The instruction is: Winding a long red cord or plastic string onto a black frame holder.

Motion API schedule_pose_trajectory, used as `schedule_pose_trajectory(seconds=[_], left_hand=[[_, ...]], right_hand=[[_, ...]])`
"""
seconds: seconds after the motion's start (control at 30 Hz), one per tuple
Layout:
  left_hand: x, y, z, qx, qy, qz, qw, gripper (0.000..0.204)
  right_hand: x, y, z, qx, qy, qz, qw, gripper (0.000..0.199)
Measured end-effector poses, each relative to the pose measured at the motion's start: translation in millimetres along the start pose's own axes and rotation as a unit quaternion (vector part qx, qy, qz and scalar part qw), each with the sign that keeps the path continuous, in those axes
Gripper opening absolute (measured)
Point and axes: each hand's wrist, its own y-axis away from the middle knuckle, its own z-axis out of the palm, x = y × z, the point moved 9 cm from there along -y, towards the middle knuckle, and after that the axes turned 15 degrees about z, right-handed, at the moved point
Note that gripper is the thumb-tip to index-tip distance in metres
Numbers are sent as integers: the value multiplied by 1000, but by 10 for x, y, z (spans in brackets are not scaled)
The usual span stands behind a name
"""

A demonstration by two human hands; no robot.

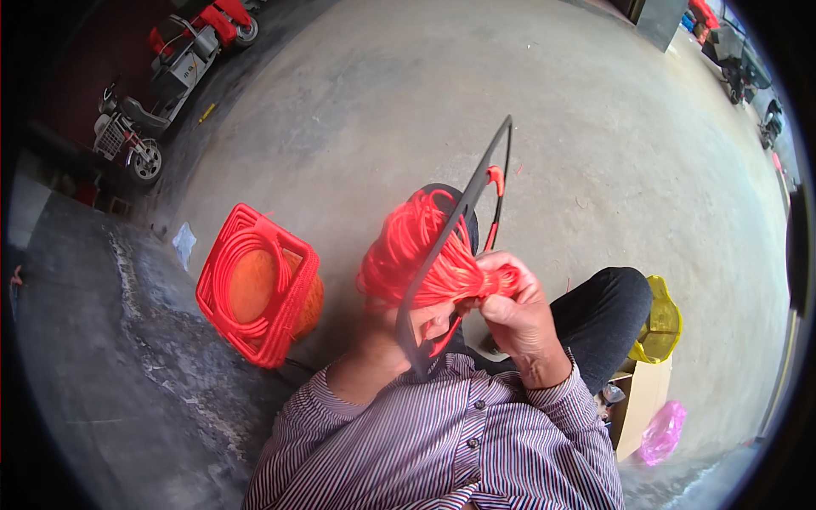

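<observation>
Both hands are in front of my lap at a thick bundle of thin red cord [399, 259], looped loosely on the left and drawn tight on the right. My right hand [525, 327] is closed on the gathered end, thumb and fingers pinching it. My left hand [378, 344] is closed under the bundle, its fingers curled and partly hidden and blurred. A long, narrow dark frame [463, 208] stands at a slant across the bundle, with red pieces on its thinner side. Its lower end is by my left hand; whether that hand grips it too, I cannot tell.
A red rectangular frame wound with red cord [299, 297] rests on an orange round object [255, 285] at left. At right are a yellow container [661, 323], a cardboard box [642, 408] and a pink plastic bag [663, 433]. Parked vehicles, including a scooter [132, 136], stand far left.
</observation>
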Motion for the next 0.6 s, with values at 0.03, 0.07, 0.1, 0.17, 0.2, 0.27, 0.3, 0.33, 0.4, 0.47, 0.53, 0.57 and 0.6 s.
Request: schedule_pose_trajectory(seconds=[0.03,0.07,0.1,0.17,0.2,0.27,0.3,0.33,0.4,0.47,0.53,0.57,0.6], left_hand=[[13,-20,-2,-1,1,1,1000,40],[48,-43,64,-38,32,8,999,41],[93,-57,110,-72,62,18,995,43],[176,-75,103,-67,40,31,996,45],[217,-79,89,-49,50,38,997,46],[274,-92,4,-36,69,49,996,46],[306,-114,-48,-42,52,81,994,40],[299,-146,-87,-47,41,83,995,36],[312,-168,-172,-44,28,88,995,32],[303,-177,-211,-29,50,87,995,29],[222,-161,-251,-63,83,48,993,29],[155,-138,-182,-101,119,4,988,30],[164,-139,-134,-104,119,0,987,30]], right_hand=[[-201,46,19,-3,-5,-73,997,42],[-395,103,20,-7,-10,-146,989,37],[-568,153,-52,9,-2,-206,978,35],[-790,245,-347,-19,-144,-218,965,40],[-901,325,-581,12,-168,-226,959,44],[-1098,404,-610,-66,-204,-244,946,44],[-1143,435,-662,-175,-230,-233,928,43],[-1104,416,-796,-190,-203,-224,934,41],[-899,321,-784,-123,-172,-192,958,37],[-565,215,-965,103,-40,-127,986,26],[-273,109,-1046,249,104,-69,961,20],[-106,-9,-1079,230,166,-48,958,19],[1,-124,-991,215,198,-30,956,21]])
